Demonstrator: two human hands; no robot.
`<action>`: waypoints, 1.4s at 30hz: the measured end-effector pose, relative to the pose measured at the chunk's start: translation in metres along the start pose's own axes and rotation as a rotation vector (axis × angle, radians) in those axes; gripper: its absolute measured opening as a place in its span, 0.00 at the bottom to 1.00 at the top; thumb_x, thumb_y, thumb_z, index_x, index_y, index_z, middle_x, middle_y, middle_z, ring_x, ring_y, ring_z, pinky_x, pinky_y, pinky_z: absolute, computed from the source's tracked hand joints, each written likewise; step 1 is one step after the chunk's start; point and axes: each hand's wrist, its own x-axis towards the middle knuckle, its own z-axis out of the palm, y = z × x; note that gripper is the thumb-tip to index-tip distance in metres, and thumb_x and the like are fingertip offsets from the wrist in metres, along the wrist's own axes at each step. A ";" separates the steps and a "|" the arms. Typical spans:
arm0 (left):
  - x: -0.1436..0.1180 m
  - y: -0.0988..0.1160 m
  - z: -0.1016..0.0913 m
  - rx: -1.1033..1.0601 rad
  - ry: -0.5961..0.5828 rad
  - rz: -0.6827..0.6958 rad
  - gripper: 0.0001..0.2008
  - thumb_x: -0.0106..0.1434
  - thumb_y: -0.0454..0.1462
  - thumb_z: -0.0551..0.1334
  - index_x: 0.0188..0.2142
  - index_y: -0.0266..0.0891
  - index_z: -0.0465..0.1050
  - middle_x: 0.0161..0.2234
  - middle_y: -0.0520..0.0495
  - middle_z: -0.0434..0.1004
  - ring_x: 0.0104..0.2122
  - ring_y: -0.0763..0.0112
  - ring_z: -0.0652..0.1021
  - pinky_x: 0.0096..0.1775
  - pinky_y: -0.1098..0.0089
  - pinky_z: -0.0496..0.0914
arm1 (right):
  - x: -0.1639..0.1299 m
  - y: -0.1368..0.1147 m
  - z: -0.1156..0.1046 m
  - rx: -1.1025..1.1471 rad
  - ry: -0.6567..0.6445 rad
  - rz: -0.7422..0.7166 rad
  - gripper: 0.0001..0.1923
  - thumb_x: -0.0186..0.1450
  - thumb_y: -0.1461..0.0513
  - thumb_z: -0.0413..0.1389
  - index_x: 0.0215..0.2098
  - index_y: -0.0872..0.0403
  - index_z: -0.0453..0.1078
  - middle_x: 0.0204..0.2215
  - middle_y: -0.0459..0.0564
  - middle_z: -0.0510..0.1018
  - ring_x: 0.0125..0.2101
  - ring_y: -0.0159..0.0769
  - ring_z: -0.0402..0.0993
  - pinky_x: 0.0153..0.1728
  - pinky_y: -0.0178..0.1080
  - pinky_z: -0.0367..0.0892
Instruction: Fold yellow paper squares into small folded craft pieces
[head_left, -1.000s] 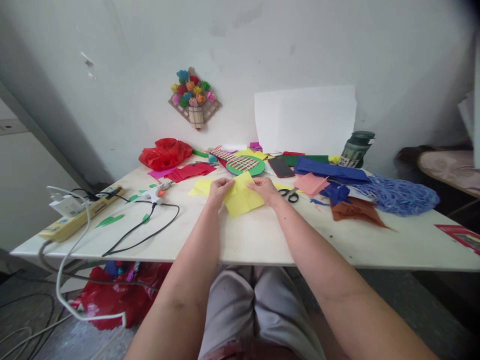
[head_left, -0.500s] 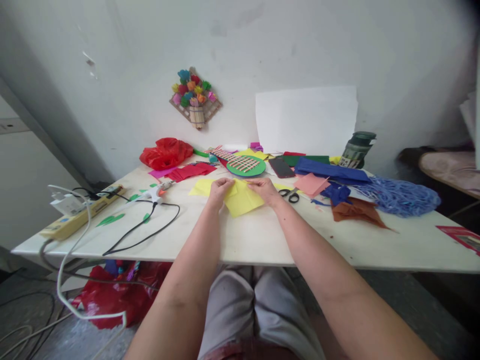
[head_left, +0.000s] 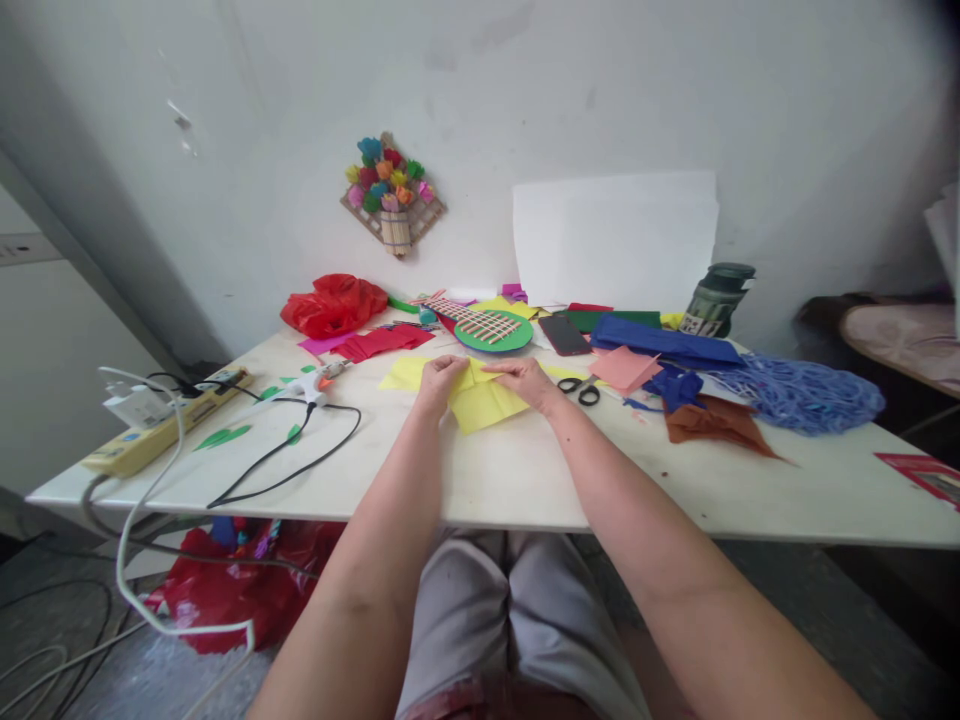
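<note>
A yellow paper sheet (head_left: 486,403) lies on the white table (head_left: 525,470) just in front of me. My left hand (head_left: 441,382) pinches its far left edge, and my right hand (head_left: 528,380) pinches its far right edge, fingers pressing the top of the sheet down toward the middle. A second yellow sheet (head_left: 405,374) lies flat under and to the left of it. Black scissors (head_left: 579,389) lie just right of my right hand.
A glue gun (head_left: 313,384) with a black cord and a yellow power strip (head_left: 161,435) sit at the left. Behind are red paper (head_left: 382,342), a green woven disc (head_left: 492,330), a phone (head_left: 562,335), a dark jar (head_left: 714,298). Blue, pink and brown paper (head_left: 712,420) lie at the right.
My right hand has slid left along the sheet's far edge toward my left hand, folding the raised top corner of the yellow sheet down.
</note>
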 end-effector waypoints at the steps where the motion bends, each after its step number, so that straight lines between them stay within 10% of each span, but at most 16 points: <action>1: 0.000 0.000 0.000 -0.002 0.003 -0.001 0.11 0.43 0.42 0.63 0.21 0.35 0.67 0.17 0.53 0.66 0.16 0.78 0.66 0.20 0.75 0.58 | 0.000 -0.001 0.000 -0.021 -0.001 -0.015 0.15 0.50 0.70 0.51 0.33 0.56 0.74 0.35 0.52 0.77 0.38 0.36 0.71 0.42 0.38 0.63; 22: -0.001 -0.001 0.000 0.094 -0.016 -0.001 0.16 0.42 0.45 0.64 0.20 0.35 0.64 0.15 0.55 0.63 0.15 0.81 0.63 0.18 0.77 0.55 | 0.000 0.000 -0.008 -0.023 -0.115 -0.063 0.15 0.55 0.63 0.46 0.33 0.55 0.74 0.35 0.49 0.76 0.40 0.37 0.68 0.44 0.39 0.59; 30: -0.003 0.001 0.002 0.067 -0.061 0.019 0.16 0.43 0.46 0.64 0.22 0.35 0.66 0.18 0.52 0.67 0.17 0.78 0.66 0.19 0.76 0.59 | -0.001 0.003 0.001 0.166 0.024 0.179 0.18 0.54 0.56 0.52 0.41 0.56 0.70 0.33 0.50 0.76 0.34 0.35 0.71 0.37 0.38 0.64; 42: -0.005 0.004 0.004 0.094 -0.126 0.023 0.15 0.44 0.46 0.63 0.24 0.35 0.66 0.19 0.53 0.68 0.18 0.78 0.67 0.21 0.76 0.61 | 0.000 0.009 0.003 0.031 0.065 0.255 0.14 0.52 0.54 0.54 0.24 0.58 0.71 0.18 0.45 0.72 0.23 0.34 0.68 0.24 0.34 0.62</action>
